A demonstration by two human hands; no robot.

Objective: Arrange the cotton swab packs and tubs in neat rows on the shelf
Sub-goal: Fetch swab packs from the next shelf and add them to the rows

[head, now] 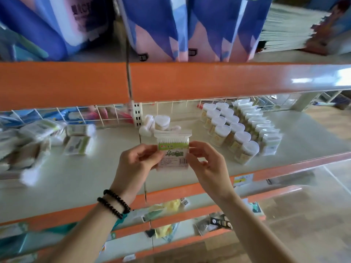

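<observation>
Black bead bracelets circle the left wrist, low in the frame. At centre, left hand and right hand pinch the two sides of an upright swab pack above the shelf. Loose packs lie blurred at middle left; tubs and packs stand in rows at right.
</observation>
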